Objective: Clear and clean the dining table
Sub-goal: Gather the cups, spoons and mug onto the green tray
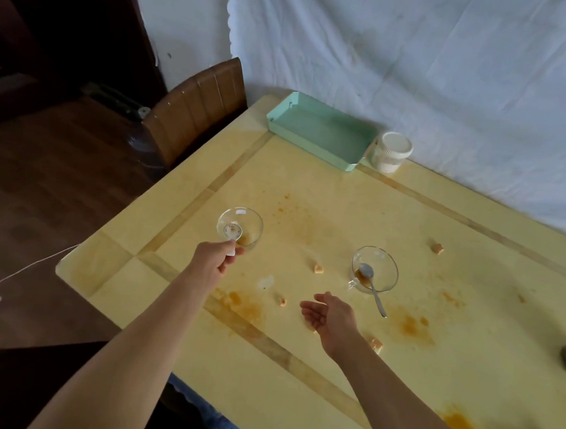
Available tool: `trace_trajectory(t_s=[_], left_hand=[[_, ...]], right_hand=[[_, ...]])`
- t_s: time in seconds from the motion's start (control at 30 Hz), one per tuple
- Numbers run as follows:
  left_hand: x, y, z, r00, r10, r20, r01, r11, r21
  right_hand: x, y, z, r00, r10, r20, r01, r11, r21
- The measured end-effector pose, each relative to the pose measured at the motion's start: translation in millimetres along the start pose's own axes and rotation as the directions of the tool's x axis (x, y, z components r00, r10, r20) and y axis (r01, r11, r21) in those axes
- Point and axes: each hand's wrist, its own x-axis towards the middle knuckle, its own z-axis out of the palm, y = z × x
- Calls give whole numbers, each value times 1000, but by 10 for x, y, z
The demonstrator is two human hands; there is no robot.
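Pinching the white spoon [232,232] by its handle, our left hand [213,257] reaches the glass bowl [240,226] near the counter [299,364] corner; right hand [330,315] hovers open, empty. Glass seems light, slippery, fragile: we should grip its rim.

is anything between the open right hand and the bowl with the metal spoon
Nothing visible. The right hand hovers open over bare table; the bowl sits just beyond it, its metal spoon handle pointing toward the hand.

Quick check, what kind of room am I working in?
Likely a home dining area: a stained yellow table with used glass bowls and spoons, a wooden chair at its end, wood flooring.
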Motion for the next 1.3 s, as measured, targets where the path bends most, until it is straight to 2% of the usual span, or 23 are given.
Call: trace_trajectory(t_s=[0.37, 0.47, 0.53, 0.6, 0.67, 0.73, 0.87, 1.03, 1.17, 1.3], left_hand=[[185, -111, 17, 998, -46, 32, 49, 994, -93], [237, -184, -33, 999, -11, -47, 7, 997, -73], [288, -245, -76, 985, 67, -162, -66, 998, 13], [330, -293, -119, 969, 142, -201, -118, 985, 128], [360, -337, -130, 985, 141, -104, -116, 970, 214], [403, -362, -130, 997, 82, 1, -80, 966, 247], [474, -398, -115, 997, 44, 71, -58, 975, 215], [423, -424, 59, 987, 134, 93, -151, 965, 215], [383, -462, 224, 979, 199, 35, -202, 969, 144], [248, -495, 363, 961, 276, 1, -272, 945, 182]], right_hand=[[67, 5, -126, 993, -38, -115, 39, 999, 7], [138, -4, -86, 981, -60, -186, 73, 995, 64], [199, -33, -65, 973, -70, -221, 102, 986, 135], [262, -69, -47, 969, -75, -237, 124, 972, 199], [330, -102, -40, 966, -71, -248, 134, 959, 249], [387, -131, -38, 971, -62, -232, 132, 945, 299], [459, -168, -89, 982, -26, -189, 95, 926, 366], [472, -190, -289, 980, 0, -198, 56, 958, 281], [453, -190, -555, 966, -55, -254, 92, 986, 136], [420, -170, -728, 966, -100, -240, 109, 994, 24]])
